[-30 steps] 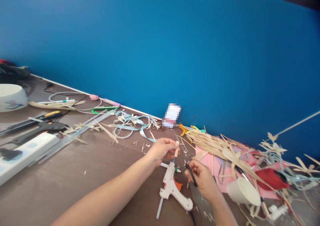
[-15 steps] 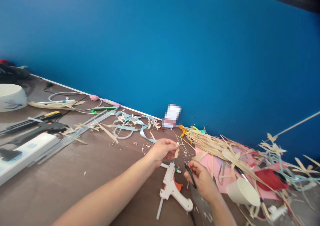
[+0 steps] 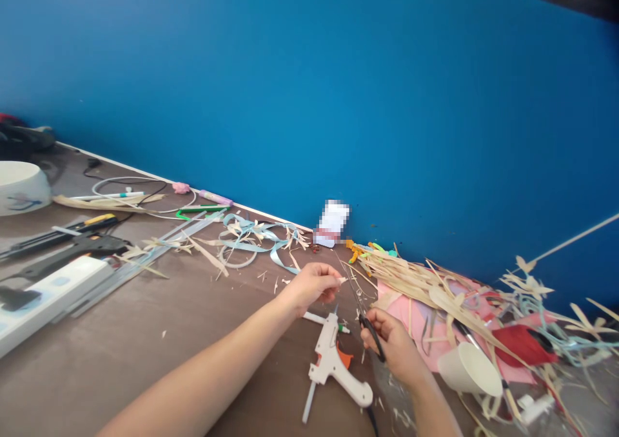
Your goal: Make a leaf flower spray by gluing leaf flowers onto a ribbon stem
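My left hand point(image 3: 313, 284) pinches a small tan strip piece point(image 3: 341, 280) just above the brown table. My right hand point(image 3: 393, 345) is closed on the black handles of a pair of scissors point(image 3: 363, 312), whose thin blades point up toward the strip. A white glue gun point(image 3: 334, 363) with an orange trigger lies on the table below and between the two hands.
A heap of tan strips and pink paper point(image 3: 435, 295) fills the right side, with a white paper cup point(image 3: 468, 370) lying in it. Pale blue ribbon scraps point(image 3: 256, 240), a power strip point(image 3: 46, 298), tools and a white bowl point(image 3: 22, 185) lie to the left. A blue wall stands behind.
My left hand has lifted slightly and turned the strip piece so less of it shows. My right hand with the scissors has shifted a little down and right.
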